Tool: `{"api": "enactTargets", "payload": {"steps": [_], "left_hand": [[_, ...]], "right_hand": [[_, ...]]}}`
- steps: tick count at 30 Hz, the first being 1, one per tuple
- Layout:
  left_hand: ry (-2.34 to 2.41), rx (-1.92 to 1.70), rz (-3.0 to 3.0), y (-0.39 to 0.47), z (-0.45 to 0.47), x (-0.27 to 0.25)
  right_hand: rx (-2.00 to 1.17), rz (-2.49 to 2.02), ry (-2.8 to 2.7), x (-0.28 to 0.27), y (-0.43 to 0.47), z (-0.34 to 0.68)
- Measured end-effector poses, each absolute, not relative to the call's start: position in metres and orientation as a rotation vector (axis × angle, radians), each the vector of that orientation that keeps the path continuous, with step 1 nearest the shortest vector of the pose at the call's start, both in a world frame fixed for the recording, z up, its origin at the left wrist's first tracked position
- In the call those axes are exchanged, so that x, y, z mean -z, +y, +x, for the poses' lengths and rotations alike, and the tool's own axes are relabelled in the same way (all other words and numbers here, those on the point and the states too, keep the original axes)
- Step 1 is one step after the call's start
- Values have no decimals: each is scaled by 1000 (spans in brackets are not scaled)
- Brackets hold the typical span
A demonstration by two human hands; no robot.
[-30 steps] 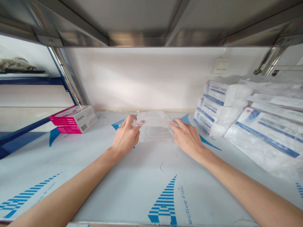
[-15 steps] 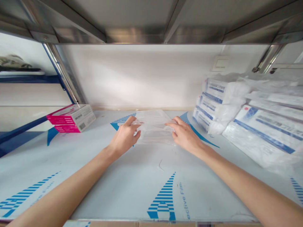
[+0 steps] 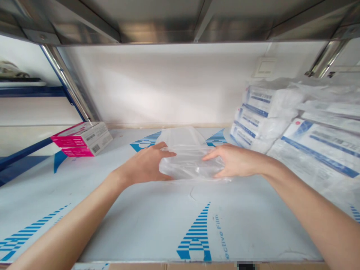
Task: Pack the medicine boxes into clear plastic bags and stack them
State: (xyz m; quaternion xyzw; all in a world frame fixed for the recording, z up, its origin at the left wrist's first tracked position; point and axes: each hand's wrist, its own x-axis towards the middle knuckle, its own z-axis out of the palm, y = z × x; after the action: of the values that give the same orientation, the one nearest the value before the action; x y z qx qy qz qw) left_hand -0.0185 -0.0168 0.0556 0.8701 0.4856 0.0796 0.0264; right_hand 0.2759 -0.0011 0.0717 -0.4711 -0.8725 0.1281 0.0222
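A clear plastic bag (image 3: 191,165), or a thin stack of such bags, lies on the film-covered shelf in front of me, its near part bunched and creased. My left hand (image 3: 146,165) grips its left side, with the fingers over the top and the thumb low at the near edge. On the right side my right hand (image 3: 236,159) holds it in the same way, fingers above and thumb nearer to me. The far part of the plastic stretches flat toward the wall. Whether it is one layer or several I cannot tell.
Two pink-and-white boxes (image 3: 81,138) are stacked at the left by a metal post (image 3: 66,82). Several plastic-wrapped white-and-blue packs (image 3: 323,146) are piled at the right. A metal shelf (image 3: 163,22) hangs overhead. The wall (image 3: 168,82) behind carries a switch (image 3: 264,67).
Both hands have come nearer to me and taken the plastic from its sides, with the right hand turned more inward. The plastic's near part has been drawn toward me and bunched up.
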Motion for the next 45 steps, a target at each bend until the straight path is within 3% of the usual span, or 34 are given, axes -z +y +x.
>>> {"api": "enactTargets", "payload": {"steps": [4, 19, 27, 31, 38, 45], "left_hand": [[1393, -111, 2672, -22, -17, -59], [1198, -143, 2732, -22, -13, -54], [936, -550, 2683, -20, -18, -61], [717, -968, 2579, -20, -21, -61], [1306, -1414, 2267, -7, -36, -64], [2038, -1267, 2235, 2, -110, -58]], "right_hand": [[-416, -1490, -2758, -71, -3, 276], [-405, -1640, -2861, -76, -6, 281], [-457, -1190, -2664, -83, -1, 280], [-433, -969, -2528, -84, 2, 278], [-281, -926, -2343, -103, -2, 247], [-143, -740, -2653, -137, 13, 150]]}}
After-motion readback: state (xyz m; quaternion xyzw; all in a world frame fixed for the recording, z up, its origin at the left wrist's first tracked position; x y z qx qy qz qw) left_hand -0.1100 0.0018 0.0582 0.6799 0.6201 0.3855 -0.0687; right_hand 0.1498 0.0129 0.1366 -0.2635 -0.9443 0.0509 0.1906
